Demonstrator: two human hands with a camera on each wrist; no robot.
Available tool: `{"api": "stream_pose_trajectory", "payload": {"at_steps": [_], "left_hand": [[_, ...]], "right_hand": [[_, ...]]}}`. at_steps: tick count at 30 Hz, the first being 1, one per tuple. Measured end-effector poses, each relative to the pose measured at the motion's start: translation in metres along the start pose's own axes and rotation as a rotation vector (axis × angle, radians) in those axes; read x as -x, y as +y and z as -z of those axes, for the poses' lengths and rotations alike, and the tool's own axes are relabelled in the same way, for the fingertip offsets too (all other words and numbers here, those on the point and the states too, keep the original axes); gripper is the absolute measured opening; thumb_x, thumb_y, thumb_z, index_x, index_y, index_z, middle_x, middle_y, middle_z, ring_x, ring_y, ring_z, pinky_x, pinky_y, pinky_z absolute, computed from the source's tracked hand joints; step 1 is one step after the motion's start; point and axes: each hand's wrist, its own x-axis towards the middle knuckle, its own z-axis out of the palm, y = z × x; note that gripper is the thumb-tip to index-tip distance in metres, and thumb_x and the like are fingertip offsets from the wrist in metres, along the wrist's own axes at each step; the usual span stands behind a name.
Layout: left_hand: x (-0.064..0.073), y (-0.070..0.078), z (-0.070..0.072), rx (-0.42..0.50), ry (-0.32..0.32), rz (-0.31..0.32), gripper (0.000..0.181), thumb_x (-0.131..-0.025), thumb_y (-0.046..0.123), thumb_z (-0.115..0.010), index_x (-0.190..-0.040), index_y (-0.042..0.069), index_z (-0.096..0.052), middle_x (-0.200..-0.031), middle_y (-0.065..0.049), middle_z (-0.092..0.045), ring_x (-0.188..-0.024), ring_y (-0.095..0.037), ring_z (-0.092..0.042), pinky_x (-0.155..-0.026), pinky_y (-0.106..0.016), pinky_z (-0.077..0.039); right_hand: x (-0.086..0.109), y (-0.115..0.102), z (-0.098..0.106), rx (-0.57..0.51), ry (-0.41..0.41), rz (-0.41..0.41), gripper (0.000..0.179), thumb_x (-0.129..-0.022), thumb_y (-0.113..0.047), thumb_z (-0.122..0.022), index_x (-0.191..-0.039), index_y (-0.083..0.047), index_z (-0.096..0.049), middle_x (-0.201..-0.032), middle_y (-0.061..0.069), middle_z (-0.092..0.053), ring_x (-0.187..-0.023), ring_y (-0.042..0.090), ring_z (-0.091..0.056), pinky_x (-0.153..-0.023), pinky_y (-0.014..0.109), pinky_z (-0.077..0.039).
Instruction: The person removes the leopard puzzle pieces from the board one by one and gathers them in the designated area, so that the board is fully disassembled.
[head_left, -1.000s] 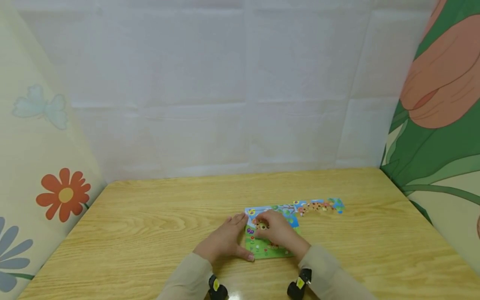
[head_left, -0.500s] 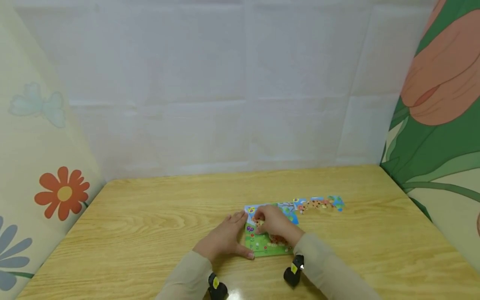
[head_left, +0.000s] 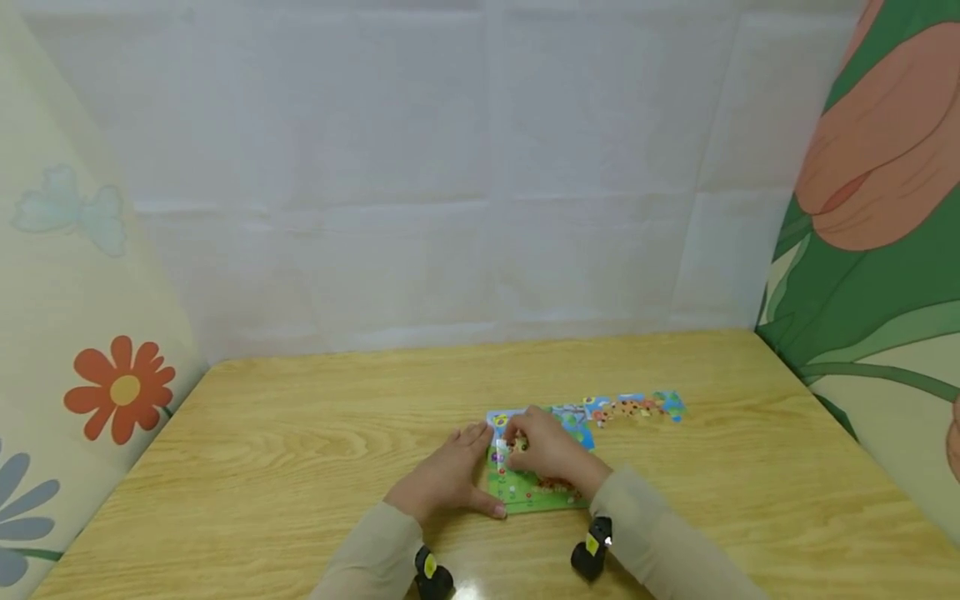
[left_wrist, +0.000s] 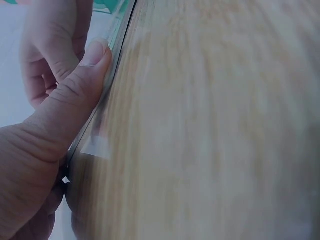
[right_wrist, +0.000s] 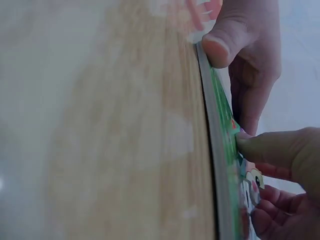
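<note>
Picture board [head_left: 516, 502], one: laid flat on the wooden table [head_left: 300, 454], between and partly under the hands. Left hand [head_left: 447, 472], one: fingers extended along the board's left edge, thumb set apart at the near corner; nothing gripped. Right hand [head_left: 553, 450], one: held over the board, a picture piece [right_wrist: 256, 181] with a cartoon eye pinched, tilted, between thumb and fingers. Loose pieces [head_left: 633, 408], several: placed by the far right corner; contact cannot be told. Risks, as judged: board shifted, should bracing be slackened; pinched piece bent, should it be forced at this tilt.
</note>
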Motion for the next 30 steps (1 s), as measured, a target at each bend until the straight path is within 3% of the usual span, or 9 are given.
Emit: {"api": "stream_pose_trajectory", "payload": {"at_steps": [7,12,15,21,24,28,30], "left_hand": [[0.001,0.000,0.000,0.025,0.010,-0.011,0.114,-0.061,0.053,-0.079,-0.143,-0.005,-0.025,-0.151,-0.021,-0.021,-0.139,-0.035,-0.018,-0.115,-0.049,-0.014],[0.002,-0.001,0.000,0.023,0.012,-0.015,0.113,-0.061,0.052,-0.079,-0.143,-0.005,-0.025,-0.151,-0.021,-0.021,-0.139,-0.036,-0.018,-0.115,-0.050,-0.014],[0.001,0.000,0.000,0.024,0.006,-0.008,0.113,-0.062,0.052,-0.079,-0.144,-0.004,-0.025,-0.151,-0.020,-0.021,-0.140,-0.035,-0.018,-0.115,-0.050,-0.014],[0.000,0.000,-0.001,0.005,0.007,-0.009,0.114,-0.061,0.053,-0.079,-0.143,-0.005,-0.025,-0.151,-0.020,-0.021,-0.140,-0.035,-0.018,-0.115,-0.050,-0.015],[0.000,0.000,-0.001,0.004,0.016,-0.011,0.114,-0.060,0.053,-0.079,-0.143,-0.006,-0.025,-0.151,-0.021,-0.021,-0.139,-0.036,-0.019,-0.115,-0.050,-0.015],[0.001,-0.001,-0.002,0.010,0.018,-0.012,0.114,-0.060,0.052,-0.079,-0.143,-0.006,-0.026,-0.151,-0.021,-0.021,-0.139,-0.036,-0.019,-0.115,-0.050,-0.015],[0.001,-0.001,-0.002,0.012,0.014,-0.008,0.115,-0.060,0.053,-0.079,-0.143,-0.005,-0.025,-0.151,-0.020,-0.021,-0.139,-0.036,-0.019,-0.115,-0.049,-0.015]], "right_hand": [[0.003,0.005,-0.003,0.076,0.012,0.136,0.022,-0.080,-0.014,-0.069,-0.101,-0.011,-0.062,-0.098,0.004,-0.063,-0.090,0.019,-0.058,-0.081,0.036,-0.050],[0.003,0.009,-0.003,0.060,0.000,0.147,0.027,-0.081,-0.016,-0.068,-0.107,-0.010,-0.062,-0.104,0.005,-0.065,-0.094,0.020,-0.059,-0.083,0.037,-0.050],[0.004,0.014,-0.004,-0.024,0.001,0.121,0.027,-0.083,-0.018,-0.067,-0.109,-0.013,-0.063,-0.099,0.003,-0.064,-0.084,0.018,-0.056,-0.072,0.034,-0.050],[0.007,0.022,-0.007,-0.300,0.074,0.018,0.025,-0.086,-0.020,-0.066,-0.109,-0.014,-0.063,-0.092,0.006,-0.061,-0.076,0.014,-0.050,-0.063,0.028,-0.045],[0.009,0.021,-0.005,-0.440,0.114,-0.070,0.028,-0.084,-0.019,-0.068,-0.111,-0.011,-0.062,-0.072,0.003,-0.050,-0.059,0.013,-0.040,-0.052,0.024,-0.037],[0.012,0.020,0.000,-0.601,0.158,-0.138,0.032,-0.082,-0.015,-0.070,-0.111,-0.005,-0.060,-0.061,-0.002,-0.040,-0.051,0.011,-0.034,-0.046,0.020,-0.033],[0.014,0.020,0.003,-0.637,0.174,-0.150,0.032,-0.083,-0.014,-0.069,-0.112,-0.004,-0.060,-0.060,-0.002,-0.042,-0.050,0.010,-0.035,-0.045,0.020,-0.034]]}}
